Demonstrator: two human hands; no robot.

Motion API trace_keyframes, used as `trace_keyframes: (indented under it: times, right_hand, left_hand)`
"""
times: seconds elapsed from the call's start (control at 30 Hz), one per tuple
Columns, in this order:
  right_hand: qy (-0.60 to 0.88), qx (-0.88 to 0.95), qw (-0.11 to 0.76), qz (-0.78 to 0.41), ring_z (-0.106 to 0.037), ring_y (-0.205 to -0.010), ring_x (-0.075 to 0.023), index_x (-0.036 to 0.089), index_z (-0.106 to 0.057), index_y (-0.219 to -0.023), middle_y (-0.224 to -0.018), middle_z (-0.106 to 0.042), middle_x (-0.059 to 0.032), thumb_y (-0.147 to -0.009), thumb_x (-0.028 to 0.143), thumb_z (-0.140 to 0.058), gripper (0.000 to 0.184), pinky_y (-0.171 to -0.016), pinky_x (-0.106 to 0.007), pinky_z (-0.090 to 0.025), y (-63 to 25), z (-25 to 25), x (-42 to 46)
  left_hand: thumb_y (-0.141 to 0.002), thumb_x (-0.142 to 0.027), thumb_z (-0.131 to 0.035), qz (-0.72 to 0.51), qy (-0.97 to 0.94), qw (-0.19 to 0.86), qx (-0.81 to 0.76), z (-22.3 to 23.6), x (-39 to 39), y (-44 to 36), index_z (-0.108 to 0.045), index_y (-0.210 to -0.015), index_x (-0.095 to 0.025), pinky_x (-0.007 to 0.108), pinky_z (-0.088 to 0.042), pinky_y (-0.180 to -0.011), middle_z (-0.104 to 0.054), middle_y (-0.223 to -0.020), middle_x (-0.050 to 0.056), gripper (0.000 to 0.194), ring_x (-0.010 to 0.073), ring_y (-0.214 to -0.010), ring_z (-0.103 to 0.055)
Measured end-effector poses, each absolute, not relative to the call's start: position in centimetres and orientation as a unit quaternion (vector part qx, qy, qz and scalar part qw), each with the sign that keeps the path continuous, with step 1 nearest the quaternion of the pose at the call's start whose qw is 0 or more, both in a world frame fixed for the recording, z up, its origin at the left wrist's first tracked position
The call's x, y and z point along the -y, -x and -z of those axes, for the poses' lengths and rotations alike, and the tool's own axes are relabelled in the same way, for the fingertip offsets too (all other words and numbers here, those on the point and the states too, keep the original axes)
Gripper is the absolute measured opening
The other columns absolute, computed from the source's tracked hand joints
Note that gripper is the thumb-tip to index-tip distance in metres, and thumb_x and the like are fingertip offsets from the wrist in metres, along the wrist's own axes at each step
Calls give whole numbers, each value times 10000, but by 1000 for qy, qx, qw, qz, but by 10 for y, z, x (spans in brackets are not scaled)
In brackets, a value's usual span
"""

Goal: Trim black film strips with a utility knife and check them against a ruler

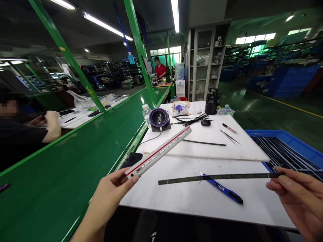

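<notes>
My left hand [114, 188] pinches the near end of a white scale ruler [158, 153] with a red stripe, tilted up and away to the right. Between the thumb and fingers of my right hand [297, 191] is one end of a thin black strip [219, 176], which stretches left across the front of the white table [186, 201]. Under the strip lies a blue pen-like tool [224, 191] with a metal tip and a dark end. Behind the ruler, another thin black strip [207, 143] rests on a raised white board [242, 151].
A blue bin [275, 134] of dark strips stands at right. The board carries tweezers [229, 137], a small knife [229, 128], a black bundle [193, 120], a round purple-rimmed device [159, 117] and a black flask [212, 101]. A green partition [83, 161] runs along the left; people sit beyond.
</notes>
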State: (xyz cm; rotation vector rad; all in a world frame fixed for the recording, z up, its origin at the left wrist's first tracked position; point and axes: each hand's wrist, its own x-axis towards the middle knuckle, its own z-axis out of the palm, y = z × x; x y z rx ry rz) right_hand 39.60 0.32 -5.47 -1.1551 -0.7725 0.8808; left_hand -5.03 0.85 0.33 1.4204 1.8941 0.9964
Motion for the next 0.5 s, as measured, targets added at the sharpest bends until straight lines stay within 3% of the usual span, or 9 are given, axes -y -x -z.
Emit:
trace_keyframes:
  times: [0.1, 0.23, 0.5]
  right_hand:
    - [486, 356, 698, -389, -728, -683, -159, 302, -782, -957, -791, -745, -45, -778, 341, -815, 186, -730, -237, -596, -374, 21, -13]
    - [486, 348, 722, -347, -705, -604, -153, 211, -784, -870, -751, -735, -32, -556, 330, -936, 368, -614, -173, -607, -354, 1, -16]
    - [504, 363, 714, -322, -712, -639, -139, 210, -775, -898, -762, -744, -24, -609, 338, -918, 347, -691, -164, -591, -360, 3, -13]
  left_hand:
    - [-708, -543, -787, -393, -542, 333, -664, -11, 5, 38, -705, -1163, -174, 309, -501, -702, -742, -892, 54, 591, 247, -819, -641]
    - [-755, -473, -776, -389, -596, 350, -610, -20, 12, 25, -723, -1144, -231, 327, -528, -870, -735, -1102, 64, 461, 278, -993, -667]
    - [-779, -403, -773, -395, -628, 368, -561, -14, 9, 20, -745, -1104, -286, 287, -536, -918, -733, -1159, 48, 347, 258, -1043, -678]
